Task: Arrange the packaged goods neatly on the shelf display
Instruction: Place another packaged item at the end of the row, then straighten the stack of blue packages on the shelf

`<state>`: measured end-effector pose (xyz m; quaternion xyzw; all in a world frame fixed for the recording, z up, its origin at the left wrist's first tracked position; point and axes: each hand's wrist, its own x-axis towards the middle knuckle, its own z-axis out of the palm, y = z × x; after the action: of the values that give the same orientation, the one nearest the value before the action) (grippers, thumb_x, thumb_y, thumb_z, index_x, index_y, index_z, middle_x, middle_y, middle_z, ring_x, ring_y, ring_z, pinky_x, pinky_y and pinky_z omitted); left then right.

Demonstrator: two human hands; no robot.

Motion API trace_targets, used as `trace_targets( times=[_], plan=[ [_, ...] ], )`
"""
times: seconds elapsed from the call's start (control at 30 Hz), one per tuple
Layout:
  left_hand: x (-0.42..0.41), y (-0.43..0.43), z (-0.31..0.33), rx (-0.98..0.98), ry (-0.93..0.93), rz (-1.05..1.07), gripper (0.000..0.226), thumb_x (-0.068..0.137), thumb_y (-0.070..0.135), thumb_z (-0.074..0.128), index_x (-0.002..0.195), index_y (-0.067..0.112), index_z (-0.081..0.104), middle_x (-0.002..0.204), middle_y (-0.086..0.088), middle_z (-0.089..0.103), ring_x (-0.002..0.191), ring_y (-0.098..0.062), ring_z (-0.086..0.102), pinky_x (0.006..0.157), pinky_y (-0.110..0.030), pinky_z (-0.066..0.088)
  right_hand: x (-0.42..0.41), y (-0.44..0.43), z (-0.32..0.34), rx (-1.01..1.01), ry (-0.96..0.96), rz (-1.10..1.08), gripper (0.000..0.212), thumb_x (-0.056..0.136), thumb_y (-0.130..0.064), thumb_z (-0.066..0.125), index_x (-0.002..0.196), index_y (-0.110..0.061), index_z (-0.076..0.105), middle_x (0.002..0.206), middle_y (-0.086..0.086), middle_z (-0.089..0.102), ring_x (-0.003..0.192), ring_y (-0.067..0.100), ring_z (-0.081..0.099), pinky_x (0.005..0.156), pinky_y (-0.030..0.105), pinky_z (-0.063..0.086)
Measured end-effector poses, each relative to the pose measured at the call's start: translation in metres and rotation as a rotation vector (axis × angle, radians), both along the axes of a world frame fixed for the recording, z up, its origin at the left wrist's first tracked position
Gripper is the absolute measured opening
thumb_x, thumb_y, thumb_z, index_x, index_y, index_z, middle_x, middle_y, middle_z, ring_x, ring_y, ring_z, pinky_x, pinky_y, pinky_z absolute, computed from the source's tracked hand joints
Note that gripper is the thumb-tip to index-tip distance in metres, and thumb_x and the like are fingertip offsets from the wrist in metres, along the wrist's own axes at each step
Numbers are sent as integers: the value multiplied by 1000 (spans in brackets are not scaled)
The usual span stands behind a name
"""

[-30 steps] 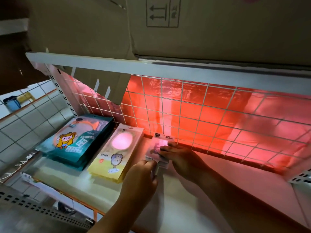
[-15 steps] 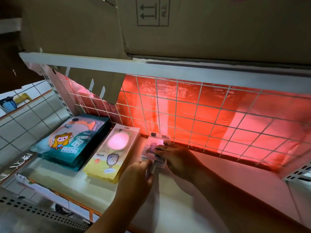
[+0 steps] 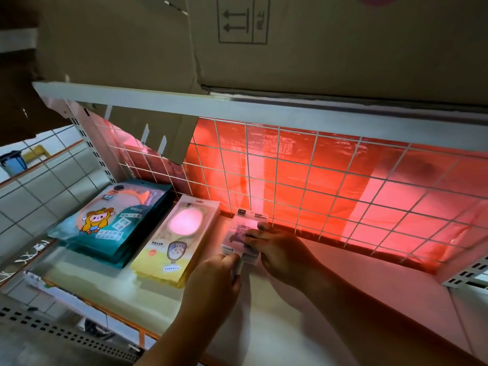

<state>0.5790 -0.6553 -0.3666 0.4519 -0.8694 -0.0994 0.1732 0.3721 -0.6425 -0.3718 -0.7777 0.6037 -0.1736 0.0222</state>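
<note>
From the head view, little has moved over the last second. Both hands stay at the stack of small pink-purple packets (image 3: 239, 231), and the stack sits in the same place beside the yellow mirror pack (image 3: 174, 241); only the viewpoint has drifted a little. I take this to mean the person is still squaring up the third pile rather than fetching more stock.

The left hand (image 3: 211, 283) has its fingers curled onto the near edge of the packets, though the back of the hand hides whether the thumb is underneath. The right hand (image 3: 280, 249) lays its fingers (image 3: 253, 235) close together and flat on top, pressing the stack down. The stack lies on the white shelf (image 3: 343, 299), its far end against the wire grid back (image 3: 290, 175).

The packets look thin, glossy and slippery, with white header cards. The yellow mirror pack is a long flat sleeve with a clear oval window. On the left, the teal cartoon pouches (image 3: 111, 220) are soft film bags piled slightly fanned. Crinkled red plastic sheet (image 3: 369, 194) glows behind the grid. A matte cardboard box (image 3: 343, 48) sits on the shelf above.
</note>
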Motion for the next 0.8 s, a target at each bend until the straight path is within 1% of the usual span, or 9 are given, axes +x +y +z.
trace_targets(
  times=[0.13,0.33,0.43,0.5,0.53,0.6,0.67,0.73,0.8],
  plan=[
    [0,1,3,22,-7,14,28,87,37,67,114,30,67,92,11,72,76,-4,65,68,-22,57,1,0,3,-9,-8,-2,52,90,-12,52,138,-30,59,144,-9,56,137,25,47,109,40,44],
    [1,7,15,36,-11,28,39,87,55,58,122,37,62,92,14,68,73,-2,60,69,-16,53,1,1,10,-28,-47,-13,53,90,-7,48,137,-31,60,144,-9,56,138,26,46,110,42,43],
    [4,9,27,25,-41,54,48,87,60,54,130,39,58,99,14,70,76,-2,62,67,-15,47,1,2,18,-64,-43,-9,55,88,-2,50,134,-30,62,142,-10,58,138,23,46,108,40,45],
    [6,9,39,-15,-39,69,47,88,61,56,130,41,59,102,15,71,77,-1,62,62,-13,40,3,3,27,-84,-35,-4,53,86,-3,53,132,-27,64,140,-9,59,135,22,48,106,40,47],
    [8,8,46,-41,-37,75,47,88,62,56,131,42,59,103,15,72,79,-1,63,62,-13,40,3,3,34,-96,-31,-5,52,85,-3,55,131,-25,65,138,-7,61,132,21,50,105,39,48],
    [13,3,59,-88,-17,84,50,87,62,57,133,42,59,107,14,73,90,-7,67,70,-22,50,6,3,49,-132,-12,-11,50,82,-5,59,128,-22,68,134,-3,64,125,19,55,102,37,50],
    [19,-6,74,-119,7,69,50,87,62,54,131,40,60,109,10,74,98,-15,66,78,-32,55,10,4,69,-166,14,-6,47,80,-11,61,124,-21,70,127,-2,68,117,20,59,94,36,54],
    [27,-12,96,-132,47,3,51,88,62,48,132,39,60,117,11,72,106,-17,64,87,-33,53,18,7,92,-185,61,-14,42,81,-19,61,123,-22,69,120,-3,69,111,20,60,88,36,55],
    [33,-15,122,-151,111,-83,50,89,57,55,135,38,61,128,13,67,115,-15,61,96,-29,46,28,15,117,-231,75,-42,41,83,-28,62,123,-22,67,118,-3,69,110,21,61,87,35,55]
  ],
)
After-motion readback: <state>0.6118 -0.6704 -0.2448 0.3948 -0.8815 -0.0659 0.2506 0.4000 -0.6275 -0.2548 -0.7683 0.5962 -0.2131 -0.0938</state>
